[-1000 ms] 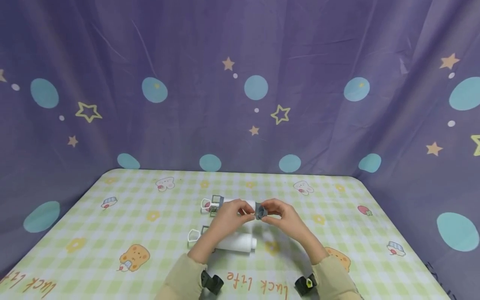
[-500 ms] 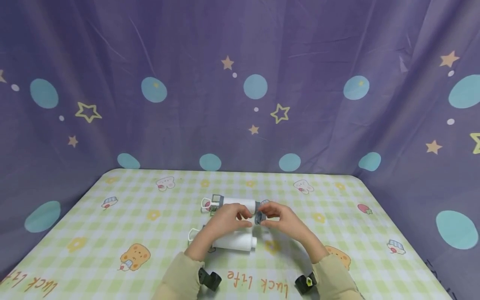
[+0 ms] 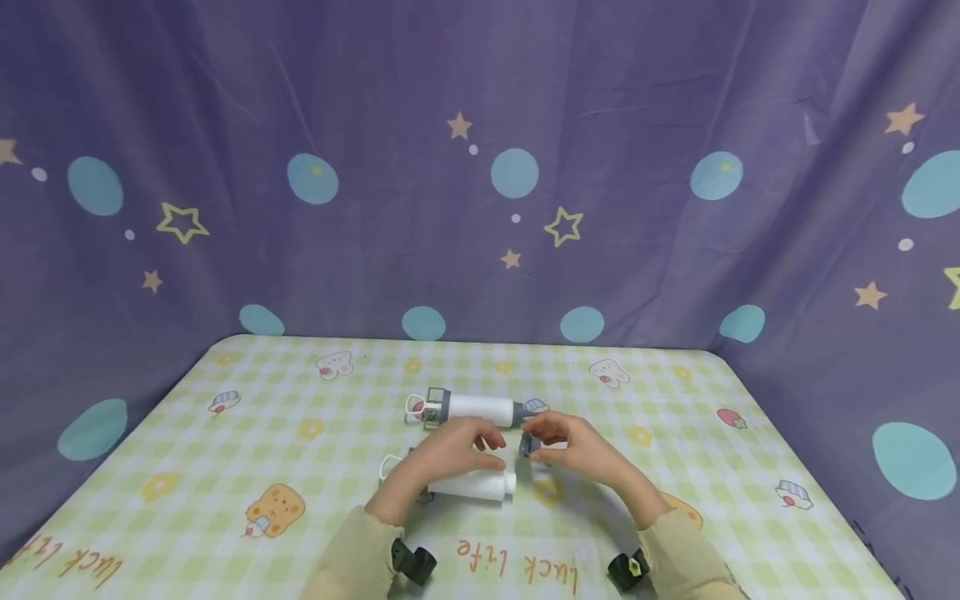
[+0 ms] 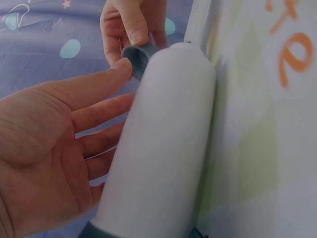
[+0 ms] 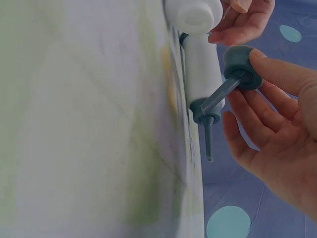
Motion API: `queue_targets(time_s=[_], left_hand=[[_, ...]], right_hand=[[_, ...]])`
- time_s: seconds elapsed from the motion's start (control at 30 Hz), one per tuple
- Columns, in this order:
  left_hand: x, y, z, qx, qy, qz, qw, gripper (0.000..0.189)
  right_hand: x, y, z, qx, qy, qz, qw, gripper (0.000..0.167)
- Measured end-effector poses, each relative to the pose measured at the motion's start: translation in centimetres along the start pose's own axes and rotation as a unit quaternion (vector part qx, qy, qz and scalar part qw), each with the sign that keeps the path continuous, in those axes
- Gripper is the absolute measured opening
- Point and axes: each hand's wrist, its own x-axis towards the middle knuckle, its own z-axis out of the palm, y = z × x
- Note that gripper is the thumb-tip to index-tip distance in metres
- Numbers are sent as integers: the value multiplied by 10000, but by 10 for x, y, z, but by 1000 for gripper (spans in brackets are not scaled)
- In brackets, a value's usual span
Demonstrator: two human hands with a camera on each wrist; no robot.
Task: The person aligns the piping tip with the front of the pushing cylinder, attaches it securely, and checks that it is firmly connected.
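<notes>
My right hand [image 3: 577, 446] pinches a grey-blue nozzle cap [image 5: 240, 64] between thumb and fingers. Its thin spout points down and to the left in the right wrist view. To the left of it my left hand [image 3: 457, 450] hovers with relaxed fingers, holding nothing. Under that hand lies a white cylinder [image 3: 472, 485] on its side, its bare white neck [image 5: 195, 19] toward the right. My left wrist and forearm hide part of its handle end. Behind it lies a second white cylinder [image 3: 482, 410], fitted with a grey nozzle [image 5: 208, 136].
At the left end of the far cylinder are a white loop handle [image 3: 415, 407] and a grey frame [image 3: 438, 396]. A checked tablecloth [image 3: 337, 467] with printed cartoons covers the table. A purple curtain [image 3: 375, 250] hangs behind it.
My left hand has drawn back from the cap, moving left and slightly nearer. My right hand still holds the cap, which has turned and come lower, away from the far cylinder's nozzle.
</notes>
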Motion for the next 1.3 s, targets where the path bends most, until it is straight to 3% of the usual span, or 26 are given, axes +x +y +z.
queue_targets(time_s=[0.17, 0.4, 0.57, 0.77, 0.97, 1.17, 1.3], left_hand=[[-6, -2, -2, -124, -162, -26, 9998, 29], [-17, -8, -3, 288, -453, 135, 9985, 32], [-21, -9, -2, 535, -401, 234, 9975, 36], [-23, -7, -2, 1021, -407, 221, 9937, 41], [-27, -6, 0, 1179, -388, 188, 9921, 43], [-24, -6, 0, 1175, -284, 193, 9925, 43], [-23, -6, 0, 1232, -42, 268, 9920, 43]], right_hand=[[-2, -1, -1, -83, -190, -48, 9998, 36], [-5, -3, 2, -127, -547, 164, 9983, 35], [-7, -7, 5, -161, -690, 114, 9974, 34], [-12, -28, 5, -200, -711, 8, 9973, 30], [-10, -8, 9, -57, -765, -24, 9970, 32], [-9, -6, 7, -105, -739, 3, 9972, 32], [-9, -8, 7, -24, -753, 19, 9972, 33]])
